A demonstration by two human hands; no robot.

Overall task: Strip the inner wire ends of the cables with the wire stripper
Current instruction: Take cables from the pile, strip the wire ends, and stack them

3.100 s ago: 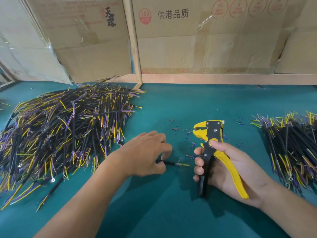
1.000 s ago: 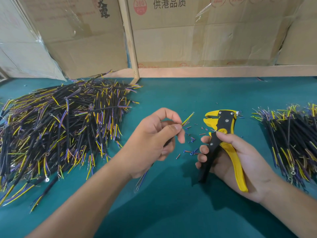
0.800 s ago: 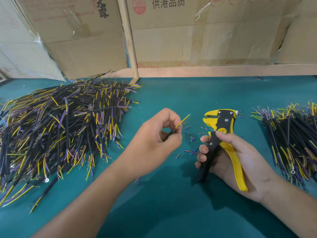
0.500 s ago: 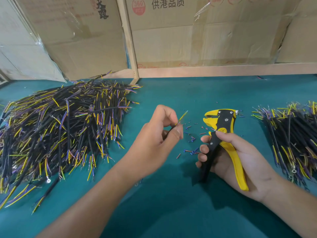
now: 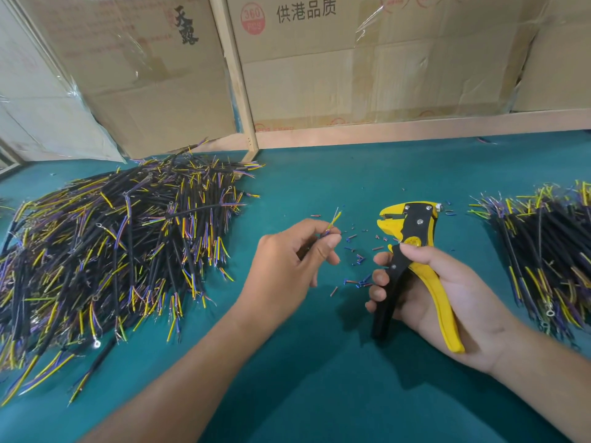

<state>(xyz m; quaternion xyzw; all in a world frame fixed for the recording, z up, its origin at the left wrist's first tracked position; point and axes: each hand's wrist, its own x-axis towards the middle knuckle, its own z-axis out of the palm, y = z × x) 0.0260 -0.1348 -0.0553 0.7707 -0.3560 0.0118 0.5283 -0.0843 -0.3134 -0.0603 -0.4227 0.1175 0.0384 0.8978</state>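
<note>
The cable pile [image 5: 108, 260] lies far left. The left hand [image 5: 287, 266] pinches one cable [image 5: 333, 221] near its tip between thumb and forefinger; it looks light and floppy, so grip close to the end. The right hand [image 5: 447, 292], palm up, wraps the wire stripper [image 5: 412, 251], its mouth agape

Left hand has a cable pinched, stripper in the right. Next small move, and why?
Probably bring the left hand rightward to feed the yellow wire end into the wire stripper head. The wire tip sticks up past the fingertips, apart from the tool; the right hand grips the handles, and the tool's mouth faces the wire.
</note>
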